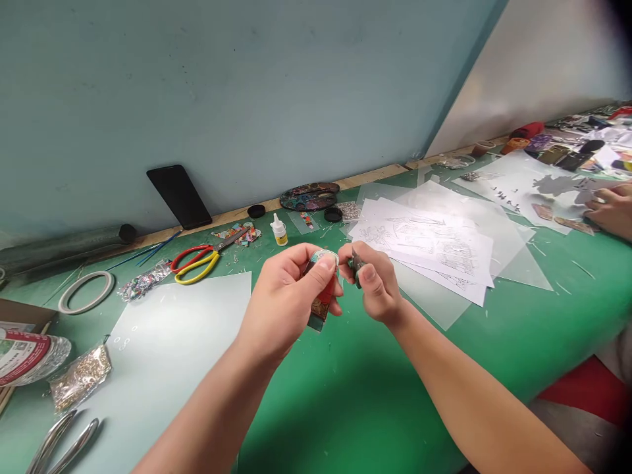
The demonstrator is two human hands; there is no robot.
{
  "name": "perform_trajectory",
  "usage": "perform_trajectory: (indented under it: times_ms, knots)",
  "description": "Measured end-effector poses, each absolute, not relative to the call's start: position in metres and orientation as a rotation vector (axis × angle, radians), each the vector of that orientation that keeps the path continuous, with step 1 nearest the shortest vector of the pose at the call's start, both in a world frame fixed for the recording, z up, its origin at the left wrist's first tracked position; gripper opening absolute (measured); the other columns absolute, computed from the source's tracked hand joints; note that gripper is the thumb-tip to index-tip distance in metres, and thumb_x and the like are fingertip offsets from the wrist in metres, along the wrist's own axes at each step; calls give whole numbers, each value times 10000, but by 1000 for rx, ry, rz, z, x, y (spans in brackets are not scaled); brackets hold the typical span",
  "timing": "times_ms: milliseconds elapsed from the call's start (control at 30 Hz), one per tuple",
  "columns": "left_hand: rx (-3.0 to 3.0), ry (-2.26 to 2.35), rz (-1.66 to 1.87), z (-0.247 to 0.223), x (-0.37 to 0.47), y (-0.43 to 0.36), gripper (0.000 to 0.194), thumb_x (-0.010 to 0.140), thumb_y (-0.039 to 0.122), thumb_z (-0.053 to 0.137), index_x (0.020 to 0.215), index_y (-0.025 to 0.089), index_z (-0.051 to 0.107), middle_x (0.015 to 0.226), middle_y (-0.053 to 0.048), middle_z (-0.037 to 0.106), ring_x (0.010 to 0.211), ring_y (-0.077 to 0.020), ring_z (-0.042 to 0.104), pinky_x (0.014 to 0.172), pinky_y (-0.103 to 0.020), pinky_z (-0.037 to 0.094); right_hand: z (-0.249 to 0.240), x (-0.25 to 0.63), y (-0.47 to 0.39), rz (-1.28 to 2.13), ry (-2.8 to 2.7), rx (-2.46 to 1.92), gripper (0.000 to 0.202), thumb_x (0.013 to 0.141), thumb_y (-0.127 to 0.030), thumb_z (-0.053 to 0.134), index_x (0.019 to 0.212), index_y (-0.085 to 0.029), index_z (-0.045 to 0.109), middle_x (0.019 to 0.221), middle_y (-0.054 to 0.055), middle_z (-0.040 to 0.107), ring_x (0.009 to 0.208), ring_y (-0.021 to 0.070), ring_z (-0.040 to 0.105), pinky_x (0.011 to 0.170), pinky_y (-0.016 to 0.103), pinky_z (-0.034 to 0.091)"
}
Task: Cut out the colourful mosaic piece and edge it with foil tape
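My left hand [291, 286] is closed on a small flat decorated piece [320, 308], red and brown with a pale patterned top, held upright above the green table. Close beside it on the right, my right hand [372, 280] grips a small dark tool [357, 266], mostly hidden by the fingers. The tool's tip and the piece's top edge are near each other; whether they touch is unclear. A white glue bottle [279, 230] stands behind my left hand.
Red-and-yellow scissors [202, 258], a tape ring [86, 292], a bead bag [81, 375] and metal pliers [64, 444] lie left. A phone [178, 196] leans on the wall. Drawn papers [424, 240] spread right, near another person's hand [612, 209].
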State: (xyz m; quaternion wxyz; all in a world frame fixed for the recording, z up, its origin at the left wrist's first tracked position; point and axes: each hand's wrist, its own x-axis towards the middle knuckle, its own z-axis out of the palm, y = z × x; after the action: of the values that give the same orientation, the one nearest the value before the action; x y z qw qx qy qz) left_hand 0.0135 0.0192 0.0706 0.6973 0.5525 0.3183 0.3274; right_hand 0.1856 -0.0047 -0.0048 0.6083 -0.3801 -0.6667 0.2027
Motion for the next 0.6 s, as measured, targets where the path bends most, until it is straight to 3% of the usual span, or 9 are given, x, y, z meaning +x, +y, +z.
perform_trajectory:
  times_ms: [400, 600]
  knots:
    - [1282, 718, 745, 71, 16, 17, 242, 954, 350, 661, 790, 175, 622, 676, 16, 667, 530, -101, 623, 534, -214, 484, -5, 182, -8, 546, -1592, -881, 412, 1062, -522, 389, 882, -218, 601, 676, -1, 549, 597, 150, 466, 596, 320, 383]
    - [1149, 785, 927, 65, 22, 19, 217, 936, 356, 695, 814, 181, 655, 703, 19, 645, 614, -91, 579, 562, -196, 461, -7, 181, -5, 774, -1337, -893, 397, 1006, -607, 480, 936, -228, 580, 662, -37, 429, 546, 126, 394, 513, 290, 333]
